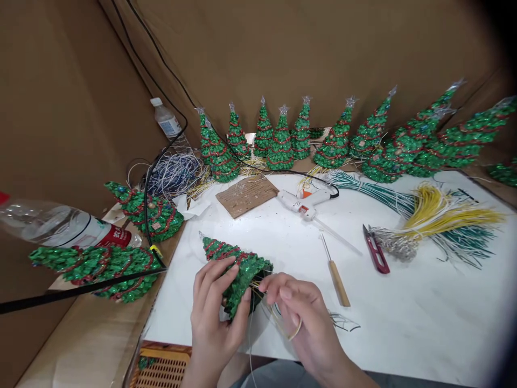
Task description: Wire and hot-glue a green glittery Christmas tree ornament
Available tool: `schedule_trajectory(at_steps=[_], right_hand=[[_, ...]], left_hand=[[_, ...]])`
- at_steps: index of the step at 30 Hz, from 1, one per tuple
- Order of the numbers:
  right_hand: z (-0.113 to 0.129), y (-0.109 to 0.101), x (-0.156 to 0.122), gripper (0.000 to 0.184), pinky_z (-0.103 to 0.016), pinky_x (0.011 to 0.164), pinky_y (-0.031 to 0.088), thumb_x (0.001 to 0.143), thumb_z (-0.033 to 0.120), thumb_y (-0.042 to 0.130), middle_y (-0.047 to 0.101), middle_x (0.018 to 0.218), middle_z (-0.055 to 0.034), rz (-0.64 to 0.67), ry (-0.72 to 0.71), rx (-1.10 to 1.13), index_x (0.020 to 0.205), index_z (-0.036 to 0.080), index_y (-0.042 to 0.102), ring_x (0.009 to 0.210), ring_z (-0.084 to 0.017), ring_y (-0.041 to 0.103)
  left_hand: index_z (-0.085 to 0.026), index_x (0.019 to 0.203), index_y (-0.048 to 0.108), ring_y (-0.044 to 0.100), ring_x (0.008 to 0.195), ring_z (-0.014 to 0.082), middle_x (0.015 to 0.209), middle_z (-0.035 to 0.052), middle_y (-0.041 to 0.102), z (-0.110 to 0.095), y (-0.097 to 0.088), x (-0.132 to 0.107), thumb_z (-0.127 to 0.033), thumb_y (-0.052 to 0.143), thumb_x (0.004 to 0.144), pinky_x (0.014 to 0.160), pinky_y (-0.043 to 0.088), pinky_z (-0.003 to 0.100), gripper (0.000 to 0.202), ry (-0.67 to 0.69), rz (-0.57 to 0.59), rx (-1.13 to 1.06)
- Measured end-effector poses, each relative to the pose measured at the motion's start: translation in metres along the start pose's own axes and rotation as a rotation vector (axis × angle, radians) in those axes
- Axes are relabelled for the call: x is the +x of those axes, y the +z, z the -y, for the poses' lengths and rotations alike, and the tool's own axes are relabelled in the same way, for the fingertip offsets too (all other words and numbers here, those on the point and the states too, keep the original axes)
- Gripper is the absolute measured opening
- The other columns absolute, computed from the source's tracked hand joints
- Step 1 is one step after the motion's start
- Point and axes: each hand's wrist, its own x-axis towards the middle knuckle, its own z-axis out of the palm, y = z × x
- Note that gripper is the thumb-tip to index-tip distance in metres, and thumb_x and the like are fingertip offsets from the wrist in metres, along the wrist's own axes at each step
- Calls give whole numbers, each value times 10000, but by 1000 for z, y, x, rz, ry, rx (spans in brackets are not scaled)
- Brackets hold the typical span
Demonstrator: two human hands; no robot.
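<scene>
A small green Christmas tree (250, 269) with red garland lies on its side above the white table, its hollow base turned to the right. My left hand (216, 302) is wrapped around the tree's lower part, thumb at the base rim. Thin wires (278, 318) in yellow and white come out of the hollow base. At that opening, my right hand (305, 312) has its fingers bent and closed on the wires, some looping below the palm. The wire ends inside the tree are hidden.
On the white table (404, 328) lie a wooden-handled awl (337, 280), red thread snips (376, 250), a glue gun (302, 203), cardboard (246, 195) and wire bundles (424, 215). Several finished trees (280, 145) line the back. Bottles (76, 223) and a black cable (147, 199) are left.
</scene>
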Motion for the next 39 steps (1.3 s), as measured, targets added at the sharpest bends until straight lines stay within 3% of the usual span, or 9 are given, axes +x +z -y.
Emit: schedule_trajectory(at_steps=[4,10,13,19,23,28,34,39], right_hand=[[-4,3,3,456,-327,808,393,782,242,633,519,556,-4,63,-13,86,348,208,496,719,-157,529],[-10,-5,3,227,-331,796,360,695,241,719,519,692,-6,59,-22,76,477,264,658,751,-157,475],[-10,-6,3,288,-337,802,348,750,269,670,564,734,-26,61,0,67,462,262,660,769,-166,482],[-6,0,11,500,-335,779,361,821,301,570,484,541,-30,45,-13,183,339,213,470,707,-171,483],[-7,5,13,523,-326,748,377,809,307,571,374,482,3,14,14,276,340,187,375,595,-133,441],[-5,12,18,526,-339,736,406,783,355,586,343,465,22,-80,42,298,360,181,324,520,-112,375],[10,19,27,403,-323,699,419,752,425,627,368,549,34,-204,81,301,470,201,446,549,-113,368],[21,16,45,260,-258,587,376,770,376,628,441,628,28,-240,-12,288,597,198,551,559,-102,370]], left_hand=[[-157,1139,537,529,1085,246,1138,120,586,0,-2,1,-65,610,766,925,447,446,391,5,28,23],[-191,1130,521,509,1099,251,1152,111,567,-3,-6,1,-79,590,786,914,446,455,368,-31,70,22],[-192,1116,520,503,1100,248,1151,110,557,-4,-7,2,-69,583,785,918,439,446,359,-43,82,7],[-186,1080,523,496,1102,236,1147,105,546,-5,-7,4,-60,576,787,919,433,415,323,-55,90,-11],[-183,1060,520,493,1093,232,1143,105,536,-7,-10,5,-58,572,788,914,430,408,304,-57,102,-14],[-177,1048,519,496,1076,232,1125,108,537,-7,-8,7,-72,574,789,896,435,405,285,-35,97,16],[-177,1081,500,505,1065,251,1102,111,549,-14,11,9,-137,599,785,917,420,451,315,-70,5,112],[-187,1122,510,513,1053,282,1132,123,530,-27,12,11,-278,643,752,878,434,467,404,-49,34,171]])
